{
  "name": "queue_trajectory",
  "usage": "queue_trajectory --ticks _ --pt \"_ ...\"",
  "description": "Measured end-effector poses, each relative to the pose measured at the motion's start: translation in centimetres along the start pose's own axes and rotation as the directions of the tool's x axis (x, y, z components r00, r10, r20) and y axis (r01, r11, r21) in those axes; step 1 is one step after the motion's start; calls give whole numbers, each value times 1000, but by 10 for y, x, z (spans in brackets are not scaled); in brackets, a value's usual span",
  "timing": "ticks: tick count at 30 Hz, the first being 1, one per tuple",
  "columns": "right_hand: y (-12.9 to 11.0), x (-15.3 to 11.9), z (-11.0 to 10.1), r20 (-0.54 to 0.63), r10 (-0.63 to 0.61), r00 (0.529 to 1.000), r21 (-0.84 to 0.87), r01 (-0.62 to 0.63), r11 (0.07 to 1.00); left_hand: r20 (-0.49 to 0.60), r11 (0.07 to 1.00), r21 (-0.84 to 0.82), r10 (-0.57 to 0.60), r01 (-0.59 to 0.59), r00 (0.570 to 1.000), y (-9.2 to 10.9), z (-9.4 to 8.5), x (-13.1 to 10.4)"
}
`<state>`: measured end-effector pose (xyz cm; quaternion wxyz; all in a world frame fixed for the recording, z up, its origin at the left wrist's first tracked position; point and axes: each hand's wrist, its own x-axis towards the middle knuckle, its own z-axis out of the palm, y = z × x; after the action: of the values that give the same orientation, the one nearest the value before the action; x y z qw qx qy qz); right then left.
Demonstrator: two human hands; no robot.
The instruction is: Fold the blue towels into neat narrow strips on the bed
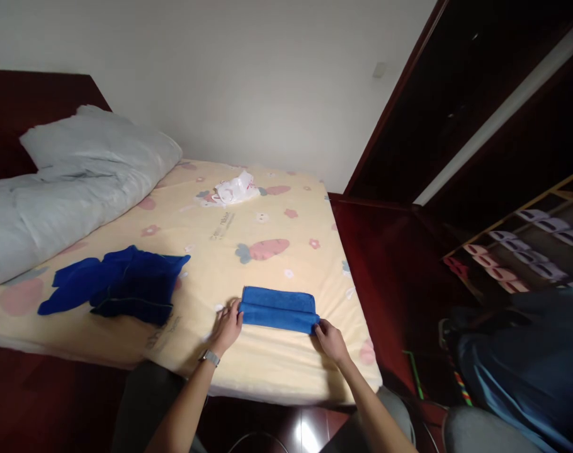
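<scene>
A blue towel, partly folded over on itself into a long strip, lies on the bed near its front edge. My left hand grips the towel's left end between thumb and fingers. At the opposite end, my right hand pinches the near right corner. Farther left on the bed lies a crumpled pile of darker blue cloth, apart from both hands. A watch with a metal band is on my left wrist.
The bed has a yellow sheet with carrot prints. A grey quilt is heaped at the left, and a white plastic bag lies toward the wall. Slippers line a rack at the right, beside dark clothing.
</scene>
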<state>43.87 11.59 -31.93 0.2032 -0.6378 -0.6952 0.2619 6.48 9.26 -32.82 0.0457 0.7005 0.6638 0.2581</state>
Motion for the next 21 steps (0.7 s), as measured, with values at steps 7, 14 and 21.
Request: queue_trajectory --ticks 7,14,21 --pt "-20 -8 10 -199 -78 977 -338 6 941 -25 992 124 1 2 1000 15 -15 -7" --pt "-47 -26 33 -285 -335 898 -333 235 913 149 900 64 419 -431 896 67 -10 -18" --pt "-54 -18 51 -7 -461 888 -362 427 829 230 885 47 442 -463 867 82 14 -9"
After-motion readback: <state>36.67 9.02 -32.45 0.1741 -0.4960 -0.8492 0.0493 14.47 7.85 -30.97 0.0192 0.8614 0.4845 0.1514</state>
